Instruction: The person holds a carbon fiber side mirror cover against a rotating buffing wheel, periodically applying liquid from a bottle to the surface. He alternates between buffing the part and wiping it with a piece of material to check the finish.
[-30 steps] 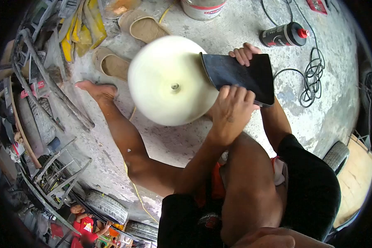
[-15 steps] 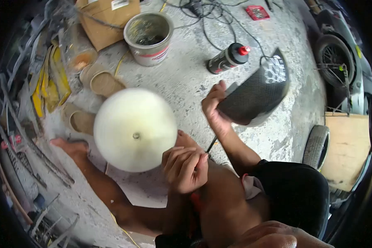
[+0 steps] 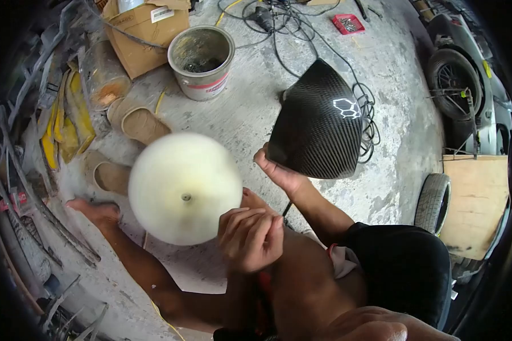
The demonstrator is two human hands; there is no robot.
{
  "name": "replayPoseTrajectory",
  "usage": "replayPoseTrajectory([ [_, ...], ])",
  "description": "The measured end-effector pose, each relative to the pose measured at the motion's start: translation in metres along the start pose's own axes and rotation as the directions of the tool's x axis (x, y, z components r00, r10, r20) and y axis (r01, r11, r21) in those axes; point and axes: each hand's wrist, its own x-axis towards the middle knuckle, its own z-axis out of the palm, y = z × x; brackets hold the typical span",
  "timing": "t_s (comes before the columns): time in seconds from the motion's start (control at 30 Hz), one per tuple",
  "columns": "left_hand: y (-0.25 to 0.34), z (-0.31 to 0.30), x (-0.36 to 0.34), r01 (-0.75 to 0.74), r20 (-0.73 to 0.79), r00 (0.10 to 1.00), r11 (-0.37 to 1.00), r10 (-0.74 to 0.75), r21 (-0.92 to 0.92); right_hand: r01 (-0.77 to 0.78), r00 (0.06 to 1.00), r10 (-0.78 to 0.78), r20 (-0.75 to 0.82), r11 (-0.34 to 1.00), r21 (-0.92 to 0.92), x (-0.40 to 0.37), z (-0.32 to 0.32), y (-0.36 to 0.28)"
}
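Observation:
My right hand (image 3: 281, 173) holds the lower left edge of a glossy black carbon-weave panel (image 3: 318, 128), its curved face showing and its fingers partly hidden behind it. My left hand (image 3: 250, 238) is closed, fingers curled, at the lower right edge of a round white disc (image 3: 176, 170). Any object inside that hand is hidden. The disc has a small metal centre, and its face looks blurred. A thin black rod or cable (image 3: 288, 208) shows just beyond my left hand.
A grey bucket (image 3: 202, 71) and a cardboard box (image 3: 148, 37) stand at the top left, above sandals (image 3: 144, 125). Black cables (image 3: 284, 17) and a red tray (image 3: 348, 24) lie at the top. Tyres (image 3: 433, 202) and a board (image 3: 475, 204) are at the right.
The panel has come left and turned, so its broad glossy face shows. My right hand has shifted down and left with it. The red-capped black bottle is now almost wholly hidden behind the panel.

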Motion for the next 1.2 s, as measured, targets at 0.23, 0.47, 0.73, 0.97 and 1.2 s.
replayPoseTrajectory([
  [0.23, 0.013, 0.003, 0.03, -0.187, 0.25, 0.959, 0.962, 0.134, 0.201, 0.228, 0.914, 0.125, 0.385, 0.628, -0.744, 0.05, 0.007, -0.003],
  [0.47, -0.018, 0.011, -0.021, 0.074, 0.465, 0.85, 0.931, -0.247, 0.358, 0.446, 0.812, 0.315, 0.492, 0.21, -0.87, 0.094, 0.011, 0.022],
  [0.73, -0.028, 0.03, -0.014, -0.137, 0.436, 0.897, 0.89, -0.075, 0.434, 0.381, 0.838, 0.256, 0.482, 0.358, -0.852, 0.111, -0.002, 0.015],
  [0.97, -0.047, 0.05, -0.003, -0.095, 0.552, 0.832, 0.963, -0.063, 0.252, 0.398, 0.896, 0.104, 0.431, 0.243, -0.885, 0.106, -0.004, -0.036],
  [1.2, -0.004, 0.028, 0.04, -0.122, 0.585, 0.805, 0.993, 0.1, -0.002, 0.437, 0.857, -0.189, 0.479, -0.224, -0.871, 0.017, 0.086, -0.03],
])
